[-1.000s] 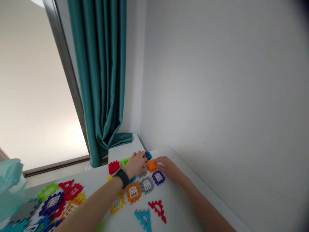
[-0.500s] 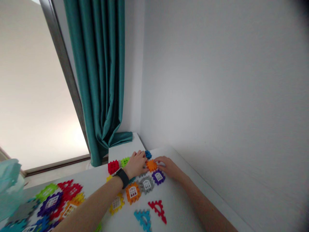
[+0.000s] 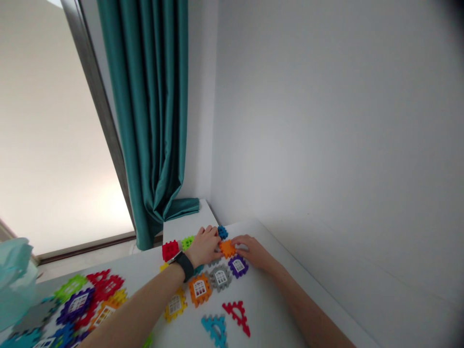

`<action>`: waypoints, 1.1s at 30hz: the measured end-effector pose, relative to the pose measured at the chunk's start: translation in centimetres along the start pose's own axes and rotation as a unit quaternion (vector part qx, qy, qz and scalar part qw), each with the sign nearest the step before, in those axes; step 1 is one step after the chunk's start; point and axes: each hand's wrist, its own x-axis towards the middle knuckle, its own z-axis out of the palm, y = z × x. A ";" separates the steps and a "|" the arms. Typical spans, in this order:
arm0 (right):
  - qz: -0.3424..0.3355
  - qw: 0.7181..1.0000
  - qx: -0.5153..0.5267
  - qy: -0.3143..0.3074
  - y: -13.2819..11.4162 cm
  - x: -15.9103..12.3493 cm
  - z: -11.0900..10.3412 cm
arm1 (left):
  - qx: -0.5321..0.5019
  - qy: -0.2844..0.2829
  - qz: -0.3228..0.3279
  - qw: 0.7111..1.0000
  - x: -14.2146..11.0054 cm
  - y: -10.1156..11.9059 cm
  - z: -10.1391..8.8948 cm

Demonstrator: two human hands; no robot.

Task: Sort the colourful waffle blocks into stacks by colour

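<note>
An orange square building tile (image 3: pixel 227 248) with toothed edges lies between my hands on the white table. My right hand (image 3: pixel 250 246) grips its right edge, thumb and fingers bent around it. From the left, my left hand (image 3: pixel 205 247), with a dark watch on the wrist, has its thumb and fingers on the tile's other side. A blue tile (image 3: pixel 222 232) sits just behind it. In front are a purple window tile (image 3: pixel 238 266), a grey window tile (image 3: pixel 220 276) and an orange window tile (image 3: pixel 199 288). My left hand partly covers a lime green tile (image 3: pixel 187 242) and a teal one.
A red tile (image 3: pixel 170 250) and a yellow window tile (image 3: pixel 174 305) lie left. Red (image 3: pixel 237 315) and blue (image 3: pixel 214 330) triangles lie nearer me. Several mixed tiles (image 3: pixel 78 304) heap at the left beside a pale green plastic bag (image 3: pixel 14 280). A wall (image 3: pixel 326 169) borders the right.
</note>
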 end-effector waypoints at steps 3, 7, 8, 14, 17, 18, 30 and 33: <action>-0.013 1.000 -0.001 0.006 0.1 -0.1 -0.1 | 0.001 0.004 -0.004 1.000 -0.1 -0.1 -0.2; -0.033 0.999 -0.011 0.017 0.0 -0.2 -0.4 | 0.008 0.010 -0.010 1.000 -0.5 -0.2 -0.7; -0.038 0.999 -0.016 0.020 -0.2 -0.2 -0.5 | 0.010 0.012 -0.012 1.000 -0.6 -0.3 -0.9; -0.075 0.995 -0.062 0.028 -2.4 -0.1 -0.6 | 0.031 0.020 -0.013 0.999 -1.8 -0.4 -2.0; -0.095 0.991 -0.086 0.032 -4.3 -0.1 -0.7 | 0.046 0.023 -0.006 0.999 -2.8 -0.3 -2.8; -0.102 0.990 -0.094 0.032 -4.9 0.0 -0.7 | 0.051 0.024 -0.004 0.998 -3.2 -0.2 -3.1; -0.178 0.975 -0.134 0.024 -12.0 0.9 1.3 | 0.091 0.031 -0.011 0.995 -10.7 -1.3 -6.4; -0.195 0.971 -0.137 0.008 -14.0 1.3 2.3 | 0.095 0.030 -0.019 0.995 -13.3 -2.0 -7.3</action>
